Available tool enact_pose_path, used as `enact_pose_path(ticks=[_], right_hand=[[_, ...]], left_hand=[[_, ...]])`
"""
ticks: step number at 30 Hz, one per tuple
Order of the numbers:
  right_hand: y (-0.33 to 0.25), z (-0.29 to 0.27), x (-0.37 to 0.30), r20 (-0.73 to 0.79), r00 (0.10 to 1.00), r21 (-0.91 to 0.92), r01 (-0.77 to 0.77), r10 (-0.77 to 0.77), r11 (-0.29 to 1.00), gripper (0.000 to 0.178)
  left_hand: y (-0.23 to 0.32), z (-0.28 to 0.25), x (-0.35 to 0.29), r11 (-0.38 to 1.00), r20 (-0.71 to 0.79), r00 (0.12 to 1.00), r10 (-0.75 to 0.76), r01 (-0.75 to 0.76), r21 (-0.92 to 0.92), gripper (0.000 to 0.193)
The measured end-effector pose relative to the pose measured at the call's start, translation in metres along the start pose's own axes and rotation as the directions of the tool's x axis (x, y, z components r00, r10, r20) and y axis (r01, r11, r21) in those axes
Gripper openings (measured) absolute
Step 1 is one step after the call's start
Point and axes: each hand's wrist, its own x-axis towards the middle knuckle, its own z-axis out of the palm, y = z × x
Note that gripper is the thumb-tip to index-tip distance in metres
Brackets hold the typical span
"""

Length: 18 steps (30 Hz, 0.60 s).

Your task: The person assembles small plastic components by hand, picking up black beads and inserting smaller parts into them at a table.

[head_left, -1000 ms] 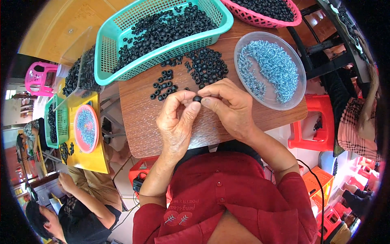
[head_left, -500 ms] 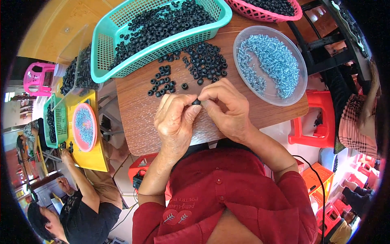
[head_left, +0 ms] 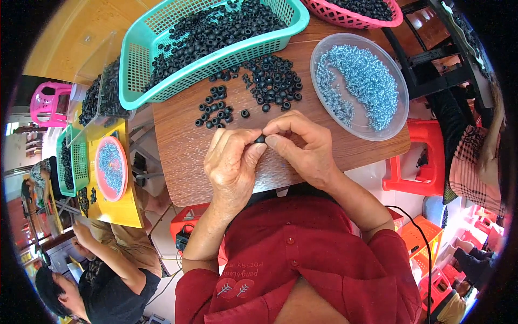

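Over the near half of the brown wooden table [head_left: 189, 162], my left hand [head_left: 231, 162] pinches a small round black plastic part [head_left: 260, 139] between thumb and fingertips. My right hand [head_left: 305, 151] meets it from the other side, thumb and forefinger closed on the same part. Fingertips cover much of it, and whether anything tiny is being fitted in it cannot be seen. Just beyond my hands lie a loose pile of black parts [head_left: 278, 83], round with holes, and a smaller cluster [head_left: 215, 110] to its left. One single black part [head_left: 245, 113] sits apart.
A teal basket [head_left: 216, 67] of black parts stands at the far side. Right of it are a pink basket [head_left: 360, 20] and a clear round tray [head_left: 360, 135] holding small blue translucent pieces [head_left: 369, 81]. A co-worker [head_left: 116, 264] sits left by a yellow table [head_left: 121, 208]; a red stool [head_left: 426, 156] stands right.
My right fingers have shifted slightly down around the black part, which both hands still hold. The co-worker's hand has drawn back from the yellow table toward their body.
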Motion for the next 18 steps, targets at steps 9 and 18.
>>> enact_pose_path(ticks=[9,18], right_hand=[[-0.001,0.001,-0.008,0.083,0.992,0.002,-0.100,0.100,0.995,0.014],[0.000,0.004,-0.010,0.107,0.947,0.180,-0.317,0.302,0.931,0.014]], left_hand=[[-0.004,-0.003,-0.011,0.999,0.045,0.998,-0.042,0.041,0.017,0.022],[-0.008,-0.007,-0.014,0.999,0.049,0.999,0.002,-0.004,0.044,0.028]])
